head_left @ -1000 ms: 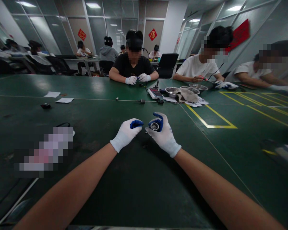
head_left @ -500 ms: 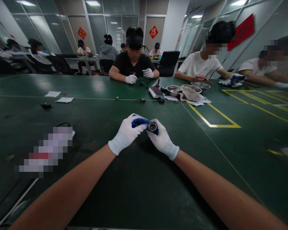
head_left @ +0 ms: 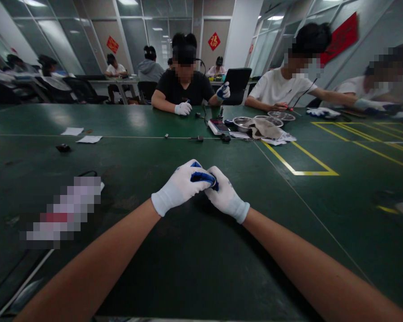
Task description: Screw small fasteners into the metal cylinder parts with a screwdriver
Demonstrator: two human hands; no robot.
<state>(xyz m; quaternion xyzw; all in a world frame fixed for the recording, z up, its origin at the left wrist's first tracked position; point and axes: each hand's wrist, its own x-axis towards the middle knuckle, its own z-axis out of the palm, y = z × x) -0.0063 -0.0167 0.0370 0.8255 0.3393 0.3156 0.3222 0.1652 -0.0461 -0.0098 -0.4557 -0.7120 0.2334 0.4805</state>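
Above the green table (head_left: 201,268), my hands meet in front of me, both in white gloves with blue palms. My right hand (head_left: 226,194) is closed round a small round dark part with a metal rim (head_left: 215,182), most of it hidden by the gloves. The fingers of my left hand (head_left: 183,183) are bent over the rim end of this part and press on it. Whether a smaller piece sits between the left fingertips cannot be seen.
A blurred-out pale strip (head_left: 67,210) with a cord lies on the left. Across the table are metal bowls (head_left: 242,123), a grey cloth (head_left: 265,128), a white-edged device (head_left: 217,127), small dark parts (head_left: 198,138) and paper slips (head_left: 89,139). Co-workers sit opposite (head_left: 184,89) and at the right.
My left fingers have moved right, onto the round part's face, which showed openly before and is now covered. My right hand stays in place. The person opposite has raised one gloved hand.
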